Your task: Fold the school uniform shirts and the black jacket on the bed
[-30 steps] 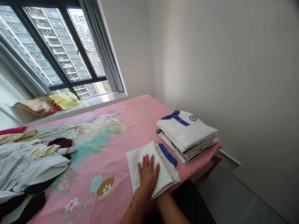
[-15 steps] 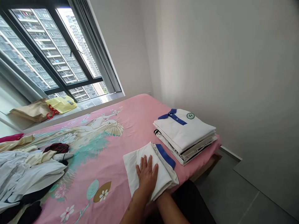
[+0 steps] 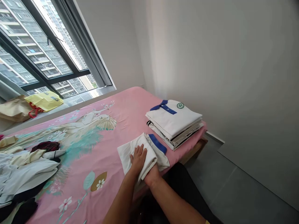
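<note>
A partly folded white polo shirt [image 3: 130, 152] with a blue collar band lies near the bed's edge. My left hand [image 3: 139, 158] rests flat on top of it, fingers stretched out. Under the near edge of the folded cloth is my right hand [image 3: 153, 176]; its fingers are hidden by the fabric, which lifts a little there. Just beyond, a neat stack of folded clothes [image 3: 174, 119] stands at the bed's right corner. On top of that stack is a white polo with a blue collar and a round green badge.
The pink flowered bedsheet [image 3: 98, 161] covers the bed. At the left is a loose pile of clothes [image 3: 30, 174]. A yellow bag [image 3: 45, 100] and a brown paper bag [image 3: 15, 109] sit on the windowsill. A grey floor [image 3: 221, 193] runs along the bed's right side.
My right hand has pushed further under the shirt and raised its near edge slightly. My left hand stays flat on top. The camera view has shifted, moving the scene left and up.
</note>
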`<state>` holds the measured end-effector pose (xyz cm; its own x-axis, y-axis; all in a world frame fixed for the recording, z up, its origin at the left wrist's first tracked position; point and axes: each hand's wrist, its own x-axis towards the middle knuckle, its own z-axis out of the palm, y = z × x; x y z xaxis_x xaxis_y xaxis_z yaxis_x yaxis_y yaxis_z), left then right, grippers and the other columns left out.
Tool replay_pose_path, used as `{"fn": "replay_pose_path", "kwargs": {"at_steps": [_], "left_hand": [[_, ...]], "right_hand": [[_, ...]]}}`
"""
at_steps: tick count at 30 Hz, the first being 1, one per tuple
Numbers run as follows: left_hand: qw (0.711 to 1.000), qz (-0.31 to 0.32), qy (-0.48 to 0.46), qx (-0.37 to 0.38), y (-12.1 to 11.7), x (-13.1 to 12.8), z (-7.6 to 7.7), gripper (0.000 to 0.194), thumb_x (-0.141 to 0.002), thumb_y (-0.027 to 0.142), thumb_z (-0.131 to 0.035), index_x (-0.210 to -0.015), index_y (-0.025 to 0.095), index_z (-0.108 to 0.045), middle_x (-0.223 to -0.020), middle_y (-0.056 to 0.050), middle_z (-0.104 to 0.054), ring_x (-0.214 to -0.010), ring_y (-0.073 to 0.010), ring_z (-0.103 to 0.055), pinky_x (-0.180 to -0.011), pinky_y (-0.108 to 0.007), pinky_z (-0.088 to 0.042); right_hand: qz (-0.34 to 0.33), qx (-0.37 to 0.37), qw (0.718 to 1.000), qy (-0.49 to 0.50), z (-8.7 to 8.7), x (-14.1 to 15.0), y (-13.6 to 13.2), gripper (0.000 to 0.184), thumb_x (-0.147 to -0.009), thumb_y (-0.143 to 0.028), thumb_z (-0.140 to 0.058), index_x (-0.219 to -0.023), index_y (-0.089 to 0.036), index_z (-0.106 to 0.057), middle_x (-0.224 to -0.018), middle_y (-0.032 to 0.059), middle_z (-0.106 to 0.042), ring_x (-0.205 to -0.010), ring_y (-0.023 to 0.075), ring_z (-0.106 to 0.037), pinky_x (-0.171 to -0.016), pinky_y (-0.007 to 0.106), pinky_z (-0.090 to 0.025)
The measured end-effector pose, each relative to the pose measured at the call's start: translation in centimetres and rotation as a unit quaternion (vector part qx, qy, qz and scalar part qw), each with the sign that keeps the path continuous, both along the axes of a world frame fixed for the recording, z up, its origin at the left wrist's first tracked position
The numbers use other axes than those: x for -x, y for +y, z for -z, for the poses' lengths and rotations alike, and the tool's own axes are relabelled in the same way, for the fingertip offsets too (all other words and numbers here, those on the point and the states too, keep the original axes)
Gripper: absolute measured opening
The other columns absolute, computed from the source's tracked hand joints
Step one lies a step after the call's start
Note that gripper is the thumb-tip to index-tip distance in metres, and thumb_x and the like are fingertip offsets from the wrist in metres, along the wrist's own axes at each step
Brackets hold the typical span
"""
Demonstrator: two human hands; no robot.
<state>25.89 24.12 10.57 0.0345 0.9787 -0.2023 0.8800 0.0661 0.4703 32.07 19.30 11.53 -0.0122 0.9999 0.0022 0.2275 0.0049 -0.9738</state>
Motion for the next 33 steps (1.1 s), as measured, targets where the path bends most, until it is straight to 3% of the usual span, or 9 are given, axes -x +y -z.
{"fn": "replay_pose_path", "kwargs": {"at_steps": [2,5,8,11,18,21,24,27,33], "left_hand": [[1.0,0.005,0.02,-0.007,-0.2,-0.2,0.3,0.055,-0.092,0.048,-0.019,-0.141,0.026,-0.029,-0.151,-0.008,-0.022,-0.14,-0.0234,-0.011,-0.109,-0.056,-0.007],[0.997,0.014,0.064,-0.05,-1.0,-0.9,1.4,0.059,-0.09,0.051,-0.024,-0.142,0.024,-0.026,-0.151,-0.01,-0.02,-0.14,-0.026,-0.01,-0.109,-0.057,-0.003],[0.987,0.003,0.099,-0.125,-1.9,-1.8,2.6,0.062,-0.089,0.052,-0.025,-0.143,0.022,-0.024,-0.151,-0.011,-0.019,-0.14,-0.0264,-0.007,-0.109,-0.056,0.001],[0.981,-0.005,0.109,-0.159,-2.3,-2.3,3.2,0.061,-0.09,0.052,-0.025,-0.143,0.021,-0.026,-0.151,-0.012,-0.022,-0.14,-0.0263,-0.008,-0.11,-0.055,0.002],[0.992,0.014,0.065,-0.112,-3.1,-1.4,0.9,0.057,-0.089,0.046,-0.033,-0.14,0.019,-0.032,-0.149,-0.014,-0.024,-0.139,-0.0282,-0.013,-0.109,-0.056,-0.008],[0.984,0.129,0.046,-0.115,-5.4,0.8,-0.5,0.061,-0.082,0.036,-0.049,-0.139,0.024,-0.032,-0.151,-0.01,-0.02,-0.14,-0.0267,-0.011,-0.109,-0.056,-0.012],[0.952,0.255,0.076,-0.148,-8.1,3.2,-0.9,0.071,-0.073,0.027,-0.059,-0.139,0.027,-0.032,-0.152,-0.008,-0.016,-0.14,-0.0278,-0.008,-0.109,-0.057,-0.008],[0.94,0.285,0.102,-0.156,-9.5,4.8,-0.6,0.061,-0.076,0.022,-0.055,-0.136,0.024,-0.039,-0.149,-0.009,-0.026,-0.139,-0.0269,-0.016,-0.11,-0.057,-0.01],[0.949,0.28,0.058,-0.136,-9.2,5.4,-0.6,0.041,-0.092,0.024,-0.033,-0.13,0.022,-0.045,-0.135,-0.008,-0.049,-0.129,-0.0188,-0.039,-0.11,-0.053,-0.017]], "right_hand": [[0.008,0.054,0.992,0.117,0.2,-1.1,-2.4,0.066,-0.094,-0.042,0.004,-0.132,-0.024,-0.045,-0.132,0.0056,-0.05,-0.123,0.0202,-0.044,-0.096,0.042,-0.039],[0.007,0.144,0.936,0.321,1.1,-3.5,-6.2,0.075,-0.088,-0.047,0.016,-0.139,-0.024,-0.034,-0.137,0.0059,-0.045,-0.124,0.019,-0.045,-0.094,0.042,-0.041],[0.018,0.196,0.881,0.43,2.5,-5.5,-8.9,0.063,-0.09,-0.055,-0.005,-0.138,-0.025,-0.032,-0.142,0.0068,-0.039,-0.126,0.0184,-0.042,-0.096,0.04,-0.041],[0.033,0.195,0.859,0.471,3.7,-5.9,-9.8,0.051,-0.086,-0.048,-0.043,-0.132,-0.025,-0.04,-0.137,0.0076,-0.045,-0.124,0.0197,-0.044,-0.096,0.037,-0.04],[0.097,0.187,0.873,0.44,4.4,-5.4,-8.9,0.044,-0.072,-0.04,-0.066,-0.11,-0.019,-0.058,-0.111,0.0083,-0.061,-0.096,0.0193,-0.057,-0.081,0.033,-0.047],[0.082,0.202,0.88,0.421,4.6,-5.8,-8.7,0.039,-0.071,-0.038,-0.066,-0.103,-0.016,-0.06,-0.102,0.0084,-0.062,-0.089,0.0185,-0.059,-0.074,0.031,-0.049],[0.066,0.21,0.885,0.41,4.8,-5.8,-8.6,0.036,-0.071,-0.038,-0.067,-0.097,-0.015,-0.06,-0.096,0.0073,-0.063,-0.084,0.0169,-0.061,-0.07,0.029,-0.05],[0.069,0.208,0.891,0.398,4.7,-5.3,-8.4,0.037,-0.07,-0.041,-0.068,-0.094,-0.015,-0.06,-0.093,0.0061,-0.063,-0.079,0.0147,-0.061,-0.065,0.026,-0.05],[0.069,0.252,0.9,0.348,3.6,-4.0,-7.9,0.037,-0.07,-0.044,-0.064,-0.092,-0.014,-0.058,-0.086,0.0041,-0.061,-0.062,0.0131,-0.062,-0.049,0.024,-0.05]]}}
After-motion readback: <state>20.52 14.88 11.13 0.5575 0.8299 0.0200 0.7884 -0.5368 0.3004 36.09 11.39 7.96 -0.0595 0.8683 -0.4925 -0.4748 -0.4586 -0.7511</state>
